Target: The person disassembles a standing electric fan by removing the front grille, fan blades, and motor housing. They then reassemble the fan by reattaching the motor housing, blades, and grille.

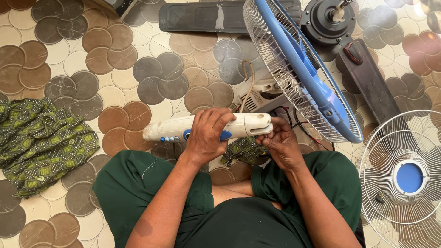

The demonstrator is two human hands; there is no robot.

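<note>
Two bare forearms reach forward from a seated person in dark green clothing, knees spread apart, and meet over the lap. The left hand (206,135) is clenched around the middle of a long white plastic fan housing (206,127) with blue buttons, fingers curled over its top and thumb below, holding it level and crosswise above the knees. The right hand (281,143) pinches that housing's squared right end with fingertips bent inward, palm turned toward the body.

Underneath lies a tiled floor (138,69) patterned with clusters of brown, grey and cream circles.

Largest of the surrounding things is a wire fan guard with a blue rim (301,69), tilted on edge just beyond the right hand, with black and red wires (303,128) trailing under it. A second white guard with a blue centre (406,177) lies flat beside the right knee. Dark ceiling-fan blades (202,16) and a black motor (330,20) rest farther off. A green patterned cloth (39,142) is bunched to the left, and a smaller piece (243,150) sits below the housing.
</note>
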